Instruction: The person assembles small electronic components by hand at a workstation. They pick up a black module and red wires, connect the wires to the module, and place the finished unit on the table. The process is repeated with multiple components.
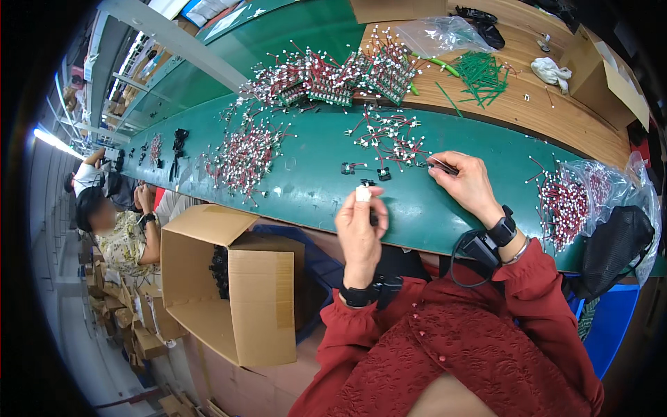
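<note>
My left hand (360, 229) is above the front of the green bench, its fingers curled round a small black part; something white wraps the thumb tip. Another small black piece (367, 183) shows just past the fingertips. To the right, my right hand (467, 184) pinches a dark, slim piece whose kind I cannot make out. Between and beyond the hands lie two black square parts, one (384, 174) nearer the middle and one (348, 168) with a short red wire. Behind them spreads a loose pile of red wires with white connectors (396, 135).
Circuit boards with wires (333, 83) are heaped at the back. A wire pile (246, 156) lies left; bagged wires (566, 201) lie right beside a black pouch (617, 243). Green strips (481, 76) lie on a wooden table. An open cardboard box (260, 299) stands front left; another person sits beyond.
</note>
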`<state>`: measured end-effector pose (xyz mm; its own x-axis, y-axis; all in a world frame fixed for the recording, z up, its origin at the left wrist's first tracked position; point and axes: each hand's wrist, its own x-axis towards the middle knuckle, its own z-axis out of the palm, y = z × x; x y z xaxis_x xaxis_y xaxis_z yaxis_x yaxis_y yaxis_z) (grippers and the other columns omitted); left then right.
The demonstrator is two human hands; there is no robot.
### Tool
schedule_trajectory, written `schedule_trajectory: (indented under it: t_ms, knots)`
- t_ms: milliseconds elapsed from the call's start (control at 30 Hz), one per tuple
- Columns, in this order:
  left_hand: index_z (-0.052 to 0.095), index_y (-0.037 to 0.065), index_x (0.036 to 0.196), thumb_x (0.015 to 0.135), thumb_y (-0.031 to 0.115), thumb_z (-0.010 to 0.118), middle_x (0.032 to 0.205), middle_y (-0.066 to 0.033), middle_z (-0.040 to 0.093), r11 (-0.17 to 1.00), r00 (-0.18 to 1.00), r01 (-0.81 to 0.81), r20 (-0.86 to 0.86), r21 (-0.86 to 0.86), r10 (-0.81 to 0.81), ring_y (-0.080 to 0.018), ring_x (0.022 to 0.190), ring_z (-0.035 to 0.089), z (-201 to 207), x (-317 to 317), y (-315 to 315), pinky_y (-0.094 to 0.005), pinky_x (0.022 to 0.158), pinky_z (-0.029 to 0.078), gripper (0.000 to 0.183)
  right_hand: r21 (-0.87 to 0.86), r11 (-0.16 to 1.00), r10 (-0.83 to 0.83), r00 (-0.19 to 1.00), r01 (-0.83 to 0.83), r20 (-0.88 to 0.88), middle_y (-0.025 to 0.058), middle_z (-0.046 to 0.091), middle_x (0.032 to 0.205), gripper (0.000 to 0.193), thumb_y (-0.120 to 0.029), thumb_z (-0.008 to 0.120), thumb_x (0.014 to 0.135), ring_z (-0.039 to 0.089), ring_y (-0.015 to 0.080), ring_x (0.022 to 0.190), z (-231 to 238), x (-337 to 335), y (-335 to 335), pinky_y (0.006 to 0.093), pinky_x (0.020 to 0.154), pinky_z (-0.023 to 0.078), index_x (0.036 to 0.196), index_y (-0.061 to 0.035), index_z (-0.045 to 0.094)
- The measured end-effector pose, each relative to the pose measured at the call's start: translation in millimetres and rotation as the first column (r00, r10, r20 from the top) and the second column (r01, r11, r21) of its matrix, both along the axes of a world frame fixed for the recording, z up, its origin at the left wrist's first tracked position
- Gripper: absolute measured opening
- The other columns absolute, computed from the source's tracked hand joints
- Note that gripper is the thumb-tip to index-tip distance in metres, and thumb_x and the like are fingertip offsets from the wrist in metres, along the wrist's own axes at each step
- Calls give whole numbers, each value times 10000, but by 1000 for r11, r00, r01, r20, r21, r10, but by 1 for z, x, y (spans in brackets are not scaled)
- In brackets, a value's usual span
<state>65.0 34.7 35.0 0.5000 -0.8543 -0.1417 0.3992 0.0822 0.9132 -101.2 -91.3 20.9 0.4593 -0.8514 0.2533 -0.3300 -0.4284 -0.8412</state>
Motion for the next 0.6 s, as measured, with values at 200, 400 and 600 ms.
schedule_trajectory:
  t_ms: [200,400,600]
  knots:
    - [464,-30,1258,956,276,475,1048,-128,569,899,750,300,-503,-319,-429,-228,891,580,-20,-16,-18,-337,787,496,430,79,997,14,995,-22,102,105,685,877,216,-161,680,811,659,182,767,0,-1,2,294,640,502,984,-33,685]
    - [443,-36,1252,886,69,602,1115,-162,563,861,701,277,-523,-427,-485,-245,1040,590,-41,-22,-27,-324,926,507,413,38,994,102,989,-107,109,64,633,775,207,-113,695,796,591,129,667,18,-13,12,242,572,455,983,-26,685]
    - [460,31,1239,883,74,617,1234,-155,544,872,751,234,-489,-431,-444,-222,1086,566,-45,-26,-29,-351,951,471,392,-50,984,177,967,-171,183,14,574,725,255,-109,768,708,507,80,593,24,-12,21,228,491,375,943,-43,692]
